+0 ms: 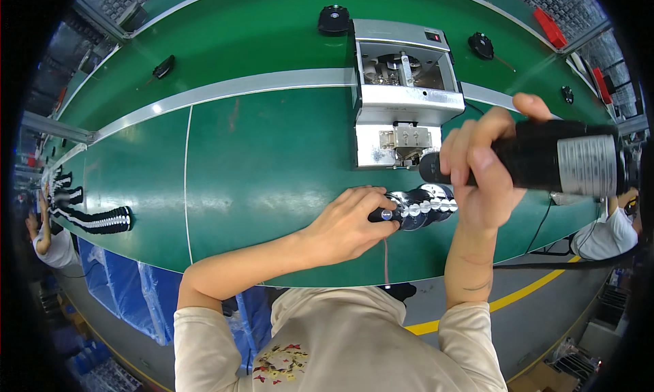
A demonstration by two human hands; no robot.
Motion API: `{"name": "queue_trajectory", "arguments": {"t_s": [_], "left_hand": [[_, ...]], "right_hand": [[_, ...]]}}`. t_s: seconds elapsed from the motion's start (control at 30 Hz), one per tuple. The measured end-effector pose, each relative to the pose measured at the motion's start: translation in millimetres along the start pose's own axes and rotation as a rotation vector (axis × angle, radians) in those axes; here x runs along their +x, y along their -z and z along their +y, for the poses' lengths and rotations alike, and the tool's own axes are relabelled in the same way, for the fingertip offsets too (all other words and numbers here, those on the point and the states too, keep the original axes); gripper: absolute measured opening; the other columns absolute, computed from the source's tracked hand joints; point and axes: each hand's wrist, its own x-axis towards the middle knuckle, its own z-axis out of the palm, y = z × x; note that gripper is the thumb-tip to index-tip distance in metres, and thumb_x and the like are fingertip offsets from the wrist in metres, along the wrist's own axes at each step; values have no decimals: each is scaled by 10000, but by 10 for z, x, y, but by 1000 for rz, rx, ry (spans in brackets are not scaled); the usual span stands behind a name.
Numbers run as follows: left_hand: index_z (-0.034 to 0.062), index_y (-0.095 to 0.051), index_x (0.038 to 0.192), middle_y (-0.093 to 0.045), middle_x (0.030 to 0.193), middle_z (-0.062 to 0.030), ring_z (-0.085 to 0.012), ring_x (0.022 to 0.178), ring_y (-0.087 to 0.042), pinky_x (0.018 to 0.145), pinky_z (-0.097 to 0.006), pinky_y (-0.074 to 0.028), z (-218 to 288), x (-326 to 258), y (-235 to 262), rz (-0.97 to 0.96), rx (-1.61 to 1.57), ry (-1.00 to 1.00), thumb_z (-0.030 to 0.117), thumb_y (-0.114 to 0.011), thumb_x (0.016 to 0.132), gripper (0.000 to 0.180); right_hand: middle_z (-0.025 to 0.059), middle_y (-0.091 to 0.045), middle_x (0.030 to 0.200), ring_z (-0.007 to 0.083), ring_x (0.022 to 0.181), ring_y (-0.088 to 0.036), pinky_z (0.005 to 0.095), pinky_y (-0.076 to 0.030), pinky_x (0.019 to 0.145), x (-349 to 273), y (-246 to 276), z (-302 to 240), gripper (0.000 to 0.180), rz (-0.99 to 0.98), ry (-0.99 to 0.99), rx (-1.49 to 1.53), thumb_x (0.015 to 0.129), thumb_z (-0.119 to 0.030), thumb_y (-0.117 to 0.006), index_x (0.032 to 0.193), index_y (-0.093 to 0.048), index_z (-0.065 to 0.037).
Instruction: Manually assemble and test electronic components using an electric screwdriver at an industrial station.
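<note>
My right hand (482, 177) is wrapped round a thick black electric screwdriver (531, 157) with a silver label, raised close to the camera; its working tip cannot be made out. On the green bench, my left hand (354, 221) pinches a small black part (383, 215) at the left end of a row. That row (426, 206) consists of several black round parts with shiny silver discs, leaning against each other; its right end is partly behind my right hand. A thin reddish wire (386, 262) hangs from near my left fingertips toward the bench edge.
Beyond the row stands a silver screw feeder (407, 95). Black parts (334, 20) lie on the far green belt behind a metal rail (272, 83). More stacked parts (102, 219) are at the far left, and people sit at both sides. Blue covered bins (129, 290) stand below the bench.
</note>
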Motion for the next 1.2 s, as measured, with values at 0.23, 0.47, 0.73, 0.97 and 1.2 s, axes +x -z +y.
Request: {"name": "queue_trajectory", "arguments": {"t_s": [0.23,0.47,0.73,0.97,1.2], "left_hand": [[123,-690,896,-567,1087,-82,-312,1099,-561,851,-422,-482,-71,-24,81,-4,-11,-9,119,-716,773,126],[128,-699,930,-569,1083,-73,-311,1100,-560,869,-427,-475,-101,-55,89,18,-14,-23,117,-719,751,180],[151,-706,970,-567,1102,-73,-318,1143,-532,908,-435,-463,-133,-99,85,4,-34,-9,96,-719,687,289],[151,-710,956,-572,1094,-67,-311,1140,-533,917,-436,-461,-134,-94,84,18,-33,-17,101,-722,685,276],[133,-710,929,-573,1100,-73,-302,1123,-532,915,-424,-451,-133,-121,78,33,-49,2,111,-695,710,221]], "right_hand": [[54,-476,686,121,464,-449,297,-434,477,135,-66,156,499,-18,-52,-98,798,0,-563,1268,-399,-48],[45,-460,669,114,440,-418,286,-403,441,100,-113,117,464,-14,-112,-32,785,-12,-572,1219,-416,-59],[62,-477,645,135,479,-464,293,-447,464,-401,-127,11,498,-7,-192,71,766,51,-636,1158,-355,-73],[78,-507,667,134,517,-497,268,-472,507,-490,-140,95,471,-12,-251,19,740,96,-599,1099,-336,-55],[81,-535,685,134,538,-530,264,-478,522,-517,-79,159,428,-169,-217,-105,745,72,-616,1058,-349,-46]]}}
